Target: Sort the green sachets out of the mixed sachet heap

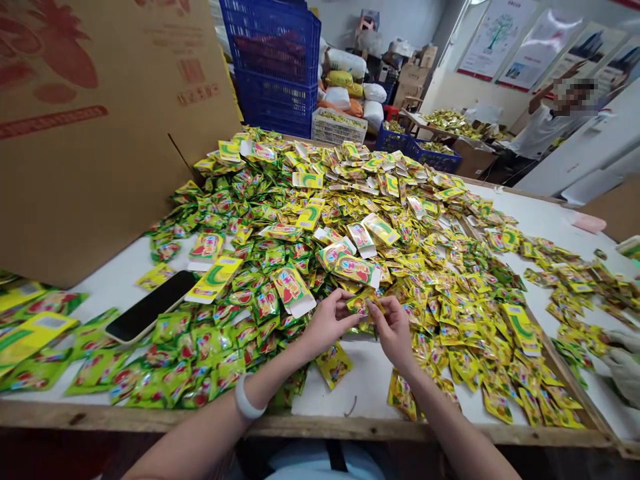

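1. Yellow and green all across the white tabletop [320,400] in the head view, bordered by wooden strips [200,423].
2. Pinching a small yellow packet [358,305] between left hand [327,323] and right hand [395,330], fingers closed on its two ends, just in front of the heap; around the left wrist, a pale band [249,399].
3. Just beyond the hands, small boxes [354,268] on the heap, some with white flaps showing.
4. To the left, green packets [210,343] and a dark phone [151,305]; to the right, yellow packets [465,330]; below the hands, a loose packet [334,365].
5. Far left, a large cardboard box [110,147]; behind, stacked blue crates [275,73].
6. At the right edge, another person's gloved hand [624,368]; farther back, a person [543,130] in white, arm raised.
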The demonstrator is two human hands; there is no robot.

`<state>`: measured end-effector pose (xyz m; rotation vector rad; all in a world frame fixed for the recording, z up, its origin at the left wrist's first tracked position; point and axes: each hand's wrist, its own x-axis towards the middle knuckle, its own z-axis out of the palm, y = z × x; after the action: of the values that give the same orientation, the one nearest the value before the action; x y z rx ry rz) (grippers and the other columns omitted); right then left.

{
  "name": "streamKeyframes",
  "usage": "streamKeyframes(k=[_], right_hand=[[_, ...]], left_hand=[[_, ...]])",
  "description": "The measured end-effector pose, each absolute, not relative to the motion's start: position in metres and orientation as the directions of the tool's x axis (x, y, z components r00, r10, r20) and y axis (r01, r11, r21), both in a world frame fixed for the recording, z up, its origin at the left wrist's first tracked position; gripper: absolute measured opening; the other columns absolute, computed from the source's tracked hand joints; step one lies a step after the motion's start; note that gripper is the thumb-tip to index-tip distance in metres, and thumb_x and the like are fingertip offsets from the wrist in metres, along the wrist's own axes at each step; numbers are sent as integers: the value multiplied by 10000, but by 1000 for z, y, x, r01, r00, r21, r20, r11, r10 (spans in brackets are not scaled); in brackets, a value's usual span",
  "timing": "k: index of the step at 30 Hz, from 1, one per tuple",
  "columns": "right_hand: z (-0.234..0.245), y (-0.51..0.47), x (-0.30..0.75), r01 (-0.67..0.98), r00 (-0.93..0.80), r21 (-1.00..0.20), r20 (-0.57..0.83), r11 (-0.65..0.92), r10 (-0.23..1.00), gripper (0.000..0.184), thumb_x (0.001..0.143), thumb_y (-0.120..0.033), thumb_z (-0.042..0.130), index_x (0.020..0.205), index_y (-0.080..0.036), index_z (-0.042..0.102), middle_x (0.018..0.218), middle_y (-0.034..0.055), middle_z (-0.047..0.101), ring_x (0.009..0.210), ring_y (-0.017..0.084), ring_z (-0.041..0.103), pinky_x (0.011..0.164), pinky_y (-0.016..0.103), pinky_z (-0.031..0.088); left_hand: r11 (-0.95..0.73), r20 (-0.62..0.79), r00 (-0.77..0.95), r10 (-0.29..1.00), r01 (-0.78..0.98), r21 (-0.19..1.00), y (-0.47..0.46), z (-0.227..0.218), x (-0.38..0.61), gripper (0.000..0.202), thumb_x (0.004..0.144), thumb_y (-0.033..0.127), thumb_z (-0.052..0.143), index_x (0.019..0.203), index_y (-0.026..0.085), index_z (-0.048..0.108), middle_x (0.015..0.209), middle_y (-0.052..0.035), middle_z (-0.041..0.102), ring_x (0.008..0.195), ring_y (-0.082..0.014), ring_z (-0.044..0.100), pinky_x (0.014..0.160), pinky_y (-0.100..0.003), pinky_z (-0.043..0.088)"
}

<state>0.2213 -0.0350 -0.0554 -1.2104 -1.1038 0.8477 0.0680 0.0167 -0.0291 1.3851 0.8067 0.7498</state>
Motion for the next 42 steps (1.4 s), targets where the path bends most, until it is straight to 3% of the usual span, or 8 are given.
streamKeyframes(k=[8,13,18,23,30,34,37,42], right_hand=[[-50,-36,263,153,-78,-975,151,161,985,499,798,-389,722,1217,-193,537,1185,99,590,1050,201,599,805,292,534],[-59,-24,275,171,-62,-954,238,245,969,205,915,-347,607,1033,-182,633,938,51,674,842,167,647,756,278,524],[-69,-26,274,791,-238,-435,429,430,871,155,941,-134,474,994,-150,619,934,97,655,850,209,619,756,328,512],[-85,-54,275,827,-408,-225,390,516,825,387,789,37,412,1070,-138,614,1024,134,638,901,219,622,805,333,523],[-88,-57,297,705,-56,-613,455,358,889,204,938,-210,454,1076,-191,602,962,88,655,866,214,641,751,326,518],[-84,-44,300,449,168,-870,305,202,937,262,897,-404,604,1030,-178,610,830,60,645,755,199,610,663,295,494],[-80,-32,300,41,201,-996,82,76,976,347,785,-431,741,958,-158,617,690,13,589,565,134,522,501,236,419],[-65,-19,307,-303,179,-953,-68,-10,981,444,659,-471,829,844,-155,578,704,-1,579,496,75,468,437,198,396]], left_hand=[[-196,81,653,753,106,975,11,-34,65,283,846,291,616,1076,151,527,1109,-95,583,737,-124,597,638,-241,469],[-585,233,723,650,280,761,32,-11,56,334,916,318,550,1233,216,536,1214,-100,528,946,-178,604,807,-301,514],[-868,246,839,486,428,253,74,38,39,354,917,180,496,1257,224,583,1214,-100,555,1151,-238,524,998,-390,429],[-856,188,859,476,404,321,89,79,23,313,915,167,451,1179,189,618,1165,-96,581,1097,-208,548,956,-327,447],[-845,134,838,528,534,-11,113,94,16,443,871,43,396,1260,157,575,1338,-127,507,1230,-242,457,1028,-383,363],[-852,164,837,522,520,61,120,77,47,446,948,323,465,1347,127,489,1370,-160,493,1248,-262,450,1051,-379,346],[-820,145,813,564,572,-16,136,53,76,866,762,480,715,1447,79,370,1335,-224,510,1236,-347,443,1065,-450,306],[-881,177,882,436,459,-118,147,31,88,710,813,97,525,1489,87,310,1264,-194,572,1089,-286,563,1030,-421,316]])
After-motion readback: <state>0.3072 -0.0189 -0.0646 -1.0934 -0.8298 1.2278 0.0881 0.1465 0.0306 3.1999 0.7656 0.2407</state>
